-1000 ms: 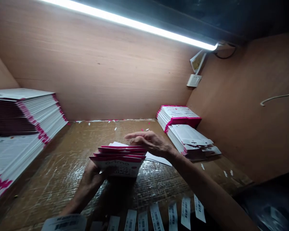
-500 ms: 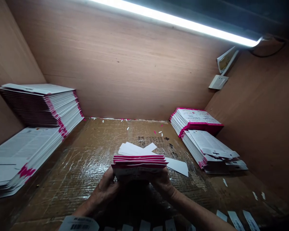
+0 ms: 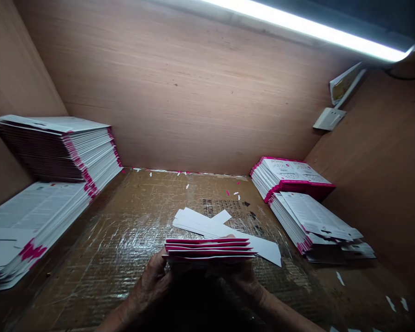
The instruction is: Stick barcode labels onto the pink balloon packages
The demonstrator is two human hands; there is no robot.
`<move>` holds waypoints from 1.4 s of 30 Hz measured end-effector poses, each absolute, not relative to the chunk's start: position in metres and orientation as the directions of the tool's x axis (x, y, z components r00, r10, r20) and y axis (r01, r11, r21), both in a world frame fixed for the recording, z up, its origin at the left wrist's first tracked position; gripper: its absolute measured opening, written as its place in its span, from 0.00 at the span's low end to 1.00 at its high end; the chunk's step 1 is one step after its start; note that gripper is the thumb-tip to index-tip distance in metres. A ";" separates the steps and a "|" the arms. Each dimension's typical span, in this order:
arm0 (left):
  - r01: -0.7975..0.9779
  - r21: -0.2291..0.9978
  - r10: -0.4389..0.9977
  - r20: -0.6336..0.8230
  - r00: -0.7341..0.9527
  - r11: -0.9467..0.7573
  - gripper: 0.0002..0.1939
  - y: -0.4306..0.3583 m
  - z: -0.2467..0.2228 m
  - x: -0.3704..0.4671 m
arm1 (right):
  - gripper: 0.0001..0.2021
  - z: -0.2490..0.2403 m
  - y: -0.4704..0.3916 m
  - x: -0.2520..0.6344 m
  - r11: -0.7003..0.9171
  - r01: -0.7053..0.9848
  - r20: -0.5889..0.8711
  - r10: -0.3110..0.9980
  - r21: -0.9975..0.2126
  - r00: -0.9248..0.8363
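Observation:
Between my two hands is a small stack of flat pink-and-white card packets, seen edge-on with the pink edges toward the far side. My left hand is closed on its left end, thumb along the side. The right end is gripped by my right hand, whose fingers are partly hidden beneath and behind the packets. Just past the stack, loose white card strips lie crossed over each other on the brown cardboard surface.
Tall piles of white packets with pink edges stand at the left wall. More pink-and-white packets are piled at the right, with loose ones in front. A wall socket and a bright tube light are above. Paper scraps are scattered about.
The packets and both hands have moved slightly lower and to the right in view, and the stack is seen more edge-on. The whole view has shifted a little.

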State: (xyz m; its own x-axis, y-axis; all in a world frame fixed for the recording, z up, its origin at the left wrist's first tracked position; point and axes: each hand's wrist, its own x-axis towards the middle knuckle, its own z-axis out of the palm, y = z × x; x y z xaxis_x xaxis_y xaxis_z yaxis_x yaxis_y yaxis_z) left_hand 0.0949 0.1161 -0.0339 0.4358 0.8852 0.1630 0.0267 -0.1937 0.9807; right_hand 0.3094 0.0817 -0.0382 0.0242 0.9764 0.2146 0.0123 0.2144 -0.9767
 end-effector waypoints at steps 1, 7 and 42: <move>0.011 0.983 0.891 0.163 0.425 -0.185 0.15 0.117 -0.034 0.094 | 0.12 -0.033 0.083 0.309 0.230 0.035 0.231 0.972 -0.973 0.036; -0.006 0.992 0.914 0.122 0.387 -0.129 0.15 0.126 -0.034 0.094 | 0.13 -0.017 0.090 0.304 0.252 0.081 0.261 0.958 -0.964 0.122; -0.148 0.962 0.973 -0.222 0.057 0.228 0.30 0.116 0.032 0.034 | 0.13 -0.028 0.210 0.347 0.103 0.809 0.287 0.954 -0.579 0.083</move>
